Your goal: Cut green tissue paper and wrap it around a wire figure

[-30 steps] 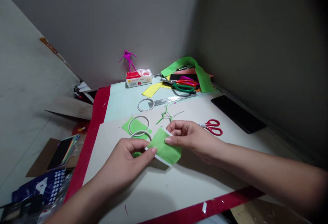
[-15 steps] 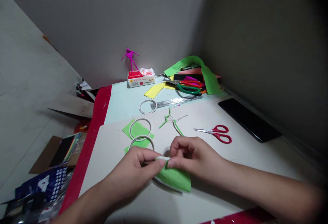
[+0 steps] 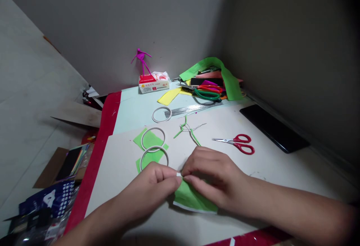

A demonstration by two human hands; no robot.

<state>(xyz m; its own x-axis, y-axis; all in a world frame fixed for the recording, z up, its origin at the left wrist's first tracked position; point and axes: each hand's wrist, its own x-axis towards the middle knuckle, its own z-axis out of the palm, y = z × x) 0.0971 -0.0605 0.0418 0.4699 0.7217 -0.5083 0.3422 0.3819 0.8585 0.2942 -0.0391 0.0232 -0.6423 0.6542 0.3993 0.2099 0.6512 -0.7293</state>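
Note:
A piece of green crepe paper (image 3: 194, 198) with white strips along its edges is held low over the near part of the table. My left hand (image 3: 157, 182) pinches its upper left corner between thumb and forefinger. My right hand (image 3: 215, 176) has its thumb and fingertips closed at the same edge, close beside the left fingertips, and covers the paper's right side. Just beyond my right hand lies a twisted wire figure (image 3: 185, 128), partly wrapped in green. Red-handled scissors (image 3: 234, 143) rest to its right.
Rolls of white tape (image 3: 154, 159) lie on green paper pieces at left. Behind them are thin wires (image 3: 191, 109), a tissue pack (image 3: 154, 83) with a pink figure (image 3: 141, 57), and a pile with green-handled scissors (image 3: 208, 95). A black phone (image 3: 274, 128) lies at right, near the wall.
My right hand has turned over the paper, its fingers now closer to the left fingertips. The green paper has shifted slightly right and shows its white lower edge more.

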